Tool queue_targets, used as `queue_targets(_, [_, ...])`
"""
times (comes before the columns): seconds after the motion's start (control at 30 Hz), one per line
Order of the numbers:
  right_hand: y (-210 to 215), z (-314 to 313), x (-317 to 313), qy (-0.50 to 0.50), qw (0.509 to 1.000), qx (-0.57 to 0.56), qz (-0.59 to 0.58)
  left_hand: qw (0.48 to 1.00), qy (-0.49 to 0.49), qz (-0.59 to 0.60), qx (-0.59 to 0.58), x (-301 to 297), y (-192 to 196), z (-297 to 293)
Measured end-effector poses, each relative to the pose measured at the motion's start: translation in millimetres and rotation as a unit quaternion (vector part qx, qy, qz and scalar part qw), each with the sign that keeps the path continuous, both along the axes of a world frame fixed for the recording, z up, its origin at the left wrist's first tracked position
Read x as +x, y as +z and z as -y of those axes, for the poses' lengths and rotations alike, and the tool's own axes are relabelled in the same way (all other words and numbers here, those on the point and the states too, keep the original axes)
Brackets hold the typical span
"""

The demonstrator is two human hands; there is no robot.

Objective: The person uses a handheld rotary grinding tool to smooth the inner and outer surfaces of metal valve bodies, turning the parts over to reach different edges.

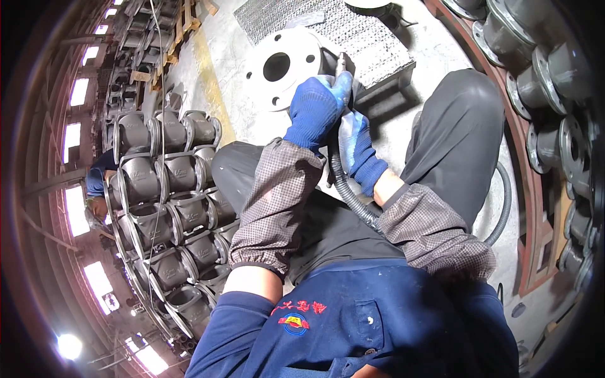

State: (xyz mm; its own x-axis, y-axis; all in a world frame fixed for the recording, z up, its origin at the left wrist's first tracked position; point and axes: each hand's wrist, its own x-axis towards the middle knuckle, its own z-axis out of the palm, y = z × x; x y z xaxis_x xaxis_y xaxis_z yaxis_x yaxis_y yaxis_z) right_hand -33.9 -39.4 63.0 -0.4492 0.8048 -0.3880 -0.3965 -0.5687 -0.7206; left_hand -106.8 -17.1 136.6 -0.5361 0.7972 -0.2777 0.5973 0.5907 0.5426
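A grey flanged casting (pixel 290 71) stands in front of me, its pale round flange facing up, with a large centre hole and several bolt holes. My left hand (pixel 317 108), in a blue glove, is closed around a slim handheld grinder (pixel 341 65) near its metal tip. The tip points away from me, beside the casting's right side; whether it touches the metal I cannot tell. Just below, my right hand (pixel 360 146), gloved in blue too, grips the tool's rear part, largely hidden by the gloves. A ribbed grey hose (pixel 348 192) runs from the tool back between my legs.
A textured metal plate (pixel 384 53) lies beyond the casting. Stacked dark flanged castings (pixel 179 173) rise on the left, where a person in blue (pixel 96 183) is partly visible. More castings (pixel 535 75) line a reddish metal frame (pixel 512 126) at right. Another hose section (pixel 505 201) curves past my right leg.
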Motion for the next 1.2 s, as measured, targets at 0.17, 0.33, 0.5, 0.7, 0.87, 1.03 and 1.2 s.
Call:
queue_targets(0.17, [2.0, 2.2, -2.5, -0.019, 0.999, 0.027, -0.007, 1.000, 0.007, 0.005, 0.017, 2.2, 4.5, 3.9])
queue_targets(0.33, [-12.1, 3.0, 2.3, -0.019, 0.992, 0.120, 0.037, 0.999, -0.025, 0.016, 0.020, 3.1, -5.6, 1.7])
queue_targets(0.5, [-6.6, 1.7, 12.5, 0.026, 0.979, 0.163, 0.122, 0.999, -0.016, -0.043, -0.001, 5.0, -0.9, 7.4])
queue_targets(0.7, [94.9, -25.2, 47.5, 0.075, 0.996, -0.004, 0.056, 0.967, -0.030, 0.141, 0.212, -5.4, 19.5, 24.9])
queue_targets(0.87, [127.8, -107.6, 77.1, 0.205, 0.953, 0.201, 0.094, 0.881, 0.110, 0.129, 0.442, -84.1, 44.0, 48.8])
queue_targets(1.03, [114.5, -179.2, 47.2, 0.273, 0.912, 0.290, 0.101, 0.905, 0.197, 0.093, 0.366, -183.7, -2.7, 72.3])
queue_targets(1.2, [75.1, -188.2, 25.2, 0.239, 0.910, 0.311, 0.133, 0.926, 0.163, 0.268, 0.211, -173.1, -36.9, 48.3])
